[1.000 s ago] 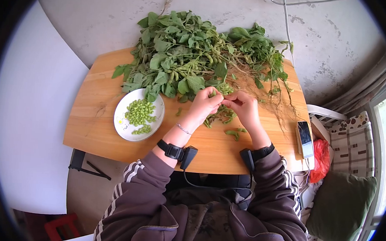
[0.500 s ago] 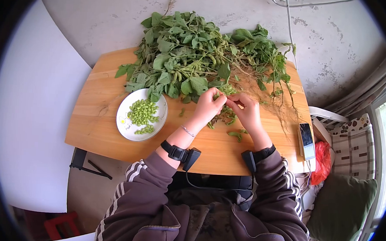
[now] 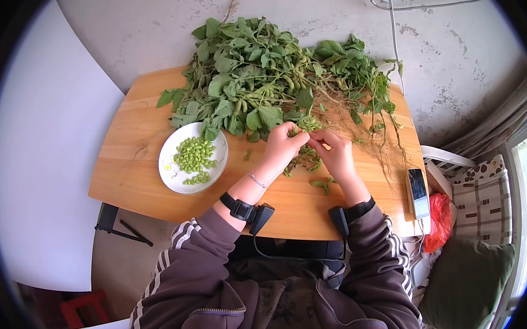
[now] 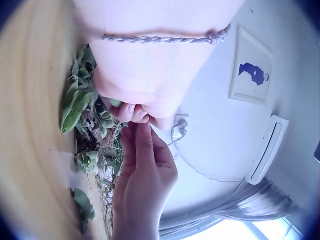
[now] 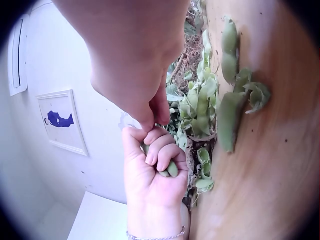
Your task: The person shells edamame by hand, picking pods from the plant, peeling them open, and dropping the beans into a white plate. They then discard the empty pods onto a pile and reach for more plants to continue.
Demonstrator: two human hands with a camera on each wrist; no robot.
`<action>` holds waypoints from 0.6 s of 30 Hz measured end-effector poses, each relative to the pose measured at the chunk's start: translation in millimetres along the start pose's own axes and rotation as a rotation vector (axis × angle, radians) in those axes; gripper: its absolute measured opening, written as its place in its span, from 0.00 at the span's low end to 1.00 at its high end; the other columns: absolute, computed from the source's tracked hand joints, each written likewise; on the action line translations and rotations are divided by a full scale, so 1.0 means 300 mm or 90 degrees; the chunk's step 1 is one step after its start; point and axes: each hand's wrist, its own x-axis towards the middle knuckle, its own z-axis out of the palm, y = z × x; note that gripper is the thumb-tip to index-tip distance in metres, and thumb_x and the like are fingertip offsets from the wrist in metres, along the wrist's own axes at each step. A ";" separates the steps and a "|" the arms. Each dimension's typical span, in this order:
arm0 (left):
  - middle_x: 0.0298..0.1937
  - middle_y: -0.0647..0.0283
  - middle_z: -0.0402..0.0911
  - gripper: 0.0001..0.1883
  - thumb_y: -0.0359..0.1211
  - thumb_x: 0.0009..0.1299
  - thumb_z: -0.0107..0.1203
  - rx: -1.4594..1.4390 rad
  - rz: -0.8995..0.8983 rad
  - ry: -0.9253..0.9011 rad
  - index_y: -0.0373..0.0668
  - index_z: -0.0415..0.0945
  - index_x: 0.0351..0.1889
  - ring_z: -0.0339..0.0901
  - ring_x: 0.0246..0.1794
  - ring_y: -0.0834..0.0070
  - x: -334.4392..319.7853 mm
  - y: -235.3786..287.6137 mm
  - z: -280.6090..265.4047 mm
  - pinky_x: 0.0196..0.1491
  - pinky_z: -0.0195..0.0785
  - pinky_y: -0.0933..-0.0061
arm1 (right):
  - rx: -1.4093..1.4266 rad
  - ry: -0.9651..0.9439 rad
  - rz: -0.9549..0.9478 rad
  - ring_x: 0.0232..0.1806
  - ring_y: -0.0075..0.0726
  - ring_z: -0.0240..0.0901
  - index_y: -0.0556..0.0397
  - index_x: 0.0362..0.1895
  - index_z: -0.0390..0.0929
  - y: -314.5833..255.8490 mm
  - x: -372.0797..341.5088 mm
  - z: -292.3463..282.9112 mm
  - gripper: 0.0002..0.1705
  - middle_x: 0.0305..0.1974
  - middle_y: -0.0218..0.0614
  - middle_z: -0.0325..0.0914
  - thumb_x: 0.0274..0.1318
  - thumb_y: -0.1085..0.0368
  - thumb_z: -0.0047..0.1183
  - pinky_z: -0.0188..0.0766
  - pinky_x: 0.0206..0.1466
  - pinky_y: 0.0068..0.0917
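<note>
My left hand (image 3: 284,147) is raised over the table's middle, its fingers curled round green bean pods (image 5: 172,168) that show in the right wrist view. The thumb and fingertips of my right hand (image 3: 336,156) meet the left fingertips; whatever lies between them is hidden. A white plate (image 3: 178,182) with shelled green beans (image 3: 194,153) stands to the left of the hands. Opened and whole pods (image 5: 202,107) lie on the table below them, and a few pods (image 3: 320,184) lie nearer the front.
Leafy bean plants (image 3: 239,62) with roots cover the back of the wooden table (image 3: 132,175). A phone (image 3: 417,190) lies at the right edge. Beyond it are a red bag (image 3: 438,221) and a green cushion (image 3: 468,288) on a seat.
The head view has shifted slightly. Both hands remain together at nearly the same place, with only small movements of the fingers.
</note>
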 end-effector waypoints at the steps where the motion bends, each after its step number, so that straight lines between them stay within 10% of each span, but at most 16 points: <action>1: 0.19 0.76 0.65 0.08 0.27 0.68 0.58 0.004 0.005 0.007 0.42 0.68 0.30 0.56 0.15 0.90 0.000 0.001 0.002 0.18 0.46 0.83 | 0.005 -0.001 -0.004 0.36 0.38 0.83 0.62 0.37 0.82 0.002 0.001 0.000 0.08 0.38 0.40 0.84 0.55 0.71 0.65 0.80 0.40 0.28; 18: 0.26 0.72 0.80 0.09 0.34 0.70 0.63 0.041 0.066 -0.002 0.38 0.80 0.36 0.63 0.17 0.92 0.001 0.009 0.004 0.19 0.52 0.85 | -0.010 0.064 0.083 0.35 0.34 0.84 0.58 0.38 0.84 -0.019 0.015 -0.015 0.09 0.35 0.37 0.86 0.52 0.69 0.68 0.79 0.39 0.27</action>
